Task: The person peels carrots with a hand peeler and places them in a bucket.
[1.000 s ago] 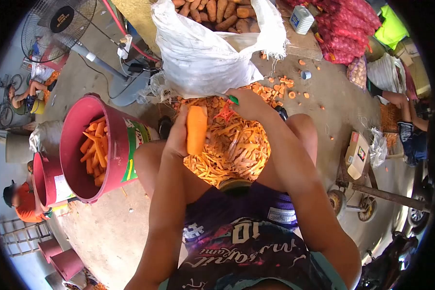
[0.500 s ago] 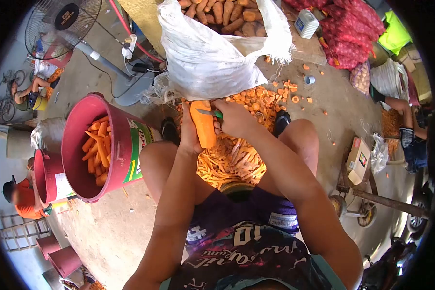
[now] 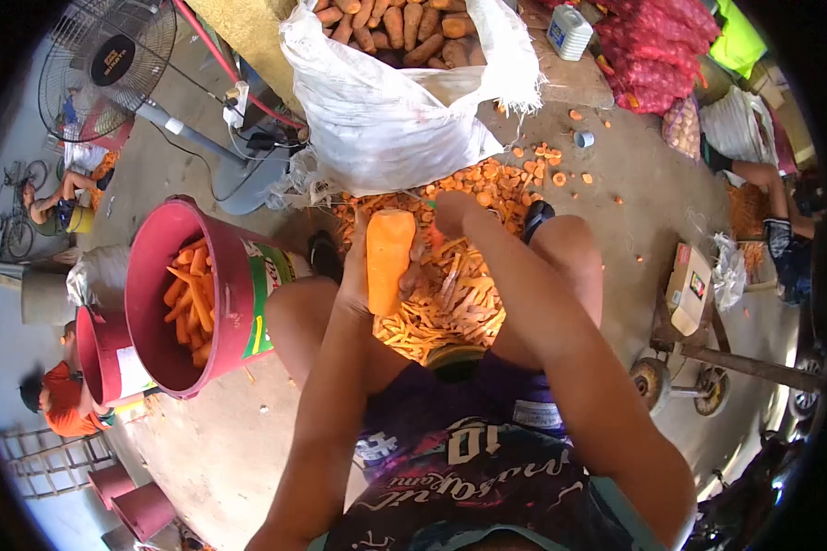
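My left hand (image 3: 356, 275) grips a peeled orange carrot (image 3: 388, 259) and holds it upright over a heap of carrot peelings (image 3: 441, 308) between my knees. My right hand (image 3: 450, 216) is closed beside the carrot's top; the peeler it held in the earlier frames is mostly hidden now. A red bucket (image 3: 152, 275) holding peeled carrots (image 3: 188, 298) stands to my left. A white sack (image 3: 386, 101) of unpeeled carrots (image 3: 386, 23) lies open just beyond the peelings.
A standing fan (image 3: 110, 60) and cables lie at the far left. A second red bucket (image 3: 96, 354) and a person in orange (image 3: 60, 399) are at the left edge. Red mesh sacks (image 3: 652, 55), a small box (image 3: 689, 285) and a trolley wheel (image 3: 652, 386) are on the right.
The right hand drew the green-handled peeler down across the carrot's top, then lifted to the carrot's upper right. The left hand turned and lowered the carrot slightly.
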